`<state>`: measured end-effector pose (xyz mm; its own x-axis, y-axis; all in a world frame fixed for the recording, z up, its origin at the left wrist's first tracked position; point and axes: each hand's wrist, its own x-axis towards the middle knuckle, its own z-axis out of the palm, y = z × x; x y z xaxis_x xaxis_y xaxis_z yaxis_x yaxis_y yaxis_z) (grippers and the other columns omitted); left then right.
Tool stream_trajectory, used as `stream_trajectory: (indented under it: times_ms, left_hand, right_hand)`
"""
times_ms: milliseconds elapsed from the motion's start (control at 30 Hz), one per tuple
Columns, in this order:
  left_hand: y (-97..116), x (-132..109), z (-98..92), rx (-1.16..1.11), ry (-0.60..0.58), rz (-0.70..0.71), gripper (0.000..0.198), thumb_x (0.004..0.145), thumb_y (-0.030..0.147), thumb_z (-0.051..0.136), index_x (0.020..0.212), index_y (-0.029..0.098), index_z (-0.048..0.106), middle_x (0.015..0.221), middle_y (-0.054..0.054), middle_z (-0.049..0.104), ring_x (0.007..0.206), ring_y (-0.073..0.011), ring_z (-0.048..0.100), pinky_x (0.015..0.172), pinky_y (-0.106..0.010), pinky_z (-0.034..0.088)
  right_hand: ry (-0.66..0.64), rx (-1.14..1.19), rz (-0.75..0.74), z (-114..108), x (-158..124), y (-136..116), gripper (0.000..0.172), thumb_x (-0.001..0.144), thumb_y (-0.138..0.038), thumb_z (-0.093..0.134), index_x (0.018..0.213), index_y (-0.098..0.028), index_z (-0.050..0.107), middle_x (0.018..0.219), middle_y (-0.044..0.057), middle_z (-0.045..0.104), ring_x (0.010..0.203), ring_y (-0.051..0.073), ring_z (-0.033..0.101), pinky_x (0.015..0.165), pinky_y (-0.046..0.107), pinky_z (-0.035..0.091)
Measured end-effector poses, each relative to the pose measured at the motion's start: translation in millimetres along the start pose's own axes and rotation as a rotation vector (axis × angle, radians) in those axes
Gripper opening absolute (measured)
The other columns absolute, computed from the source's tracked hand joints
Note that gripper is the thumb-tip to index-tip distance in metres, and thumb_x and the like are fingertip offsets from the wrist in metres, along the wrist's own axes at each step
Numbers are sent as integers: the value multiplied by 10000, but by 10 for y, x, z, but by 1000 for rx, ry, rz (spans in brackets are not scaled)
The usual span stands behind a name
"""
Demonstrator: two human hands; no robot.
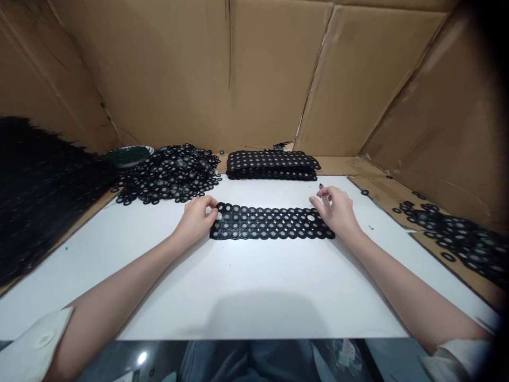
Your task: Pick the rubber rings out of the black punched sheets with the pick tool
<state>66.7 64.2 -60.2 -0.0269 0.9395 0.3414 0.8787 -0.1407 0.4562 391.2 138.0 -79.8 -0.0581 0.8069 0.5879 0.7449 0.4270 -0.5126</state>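
Observation:
A flat strip of black ring-shaped pieces, linked in several rows, lies across the white tabletop. It has a larger opening near each end. At the strip's upper left corner, my left hand pinches the edge between thumb and fingers. My right hand hovers at the other end, thumb and forefinger bent close together. A small dark tip shows above those fingers; what it belongs to I cannot make out. Behind the strip sits a stack of similar ring strips.
To the left is a heap of loose black rings, beside a bowl. A dark bristly mass fills the far left. More loose rings lie on cardboard at right. Cardboard walls enclose the back and sides.

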Motion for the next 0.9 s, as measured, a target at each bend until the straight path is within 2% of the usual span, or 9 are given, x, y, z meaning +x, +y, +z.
stream_trajectory:
  times_ms: [100,200,300,400,500,600,700,900]
  left_hand:
    - [7,0,3,8,-19,-11,146,728,221,407,770,190,544,874,-41,612,900,-231,495,808,-354,347]
    - [8,4,0,12,-27,-14,149,722,218,407,764,186,546,864,-42,612,887,-227,497,807,-355,348]
    - [-20,21,2,8,-24,-19,144,706,218,415,748,184,549,851,-43,613,884,-226,500,808,-351,345]
    - [-72,47,19,-66,-48,-61,140,688,232,428,717,181,555,803,-35,615,836,-214,520,770,-324,362]
    - [-127,77,43,-217,-108,-147,137,674,252,436,684,178,552,710,-13,602,721,-184,532,676,-286,376]
    - [-161,110,63,-312,-146,-214,124,643,262,459,647,170,542,630,2,572,648,-168,515,615,-267,366]
    - [-174,134,74,-333,-166,-237,143,639,274,457,645,163,547,620,2,566,644,-165,510,609,-262,363]
    - [-181,139,97,-346,-167,-249,153,649,297,459,615,168,534,612,9,552,637,-158,490,606,-262,345]
  right_hand:
    - [-86,325,-42,-15,-16,-316,167,788,-364,492,761,-200,507,841,50,598,958,231,549,788,367,400]
    - [-302,591,-52,84,-40,-712,194,813,-338,458,694,-193,506,786,33,605,957,210,576,808,339,417]
    - [-500,753,-72,312,-41,-1080,157,813,-264,421,710,-186,510,767,13,594,875,169,596,771,307,430]
    - [-563,858,-46,600,-25,-1317,107,770,-179,408,838,-201,488,691,-22,572,723,124,584,673,269,430]
    - [-557,927,-7,842,-31,-1375,105,735,-158,415,819,-200,463,643,-38,550,637,102,541,618,244,409]
    - [-597,997,106,966,-61,-1314,67,725,-172,411,777,-193,448,616,-40,534,567,89,498,575,236,396]
    - [-634,1046,171,977,-88,-1257,55,720,-171,400,761,-192,431,591,-47,523,532,81,471,560,232,387]
    - [-650,971,153,925,-113,-1265,41,733,-180,405,763,-199,426,636,-36,548,554,83,464,550,223,370]
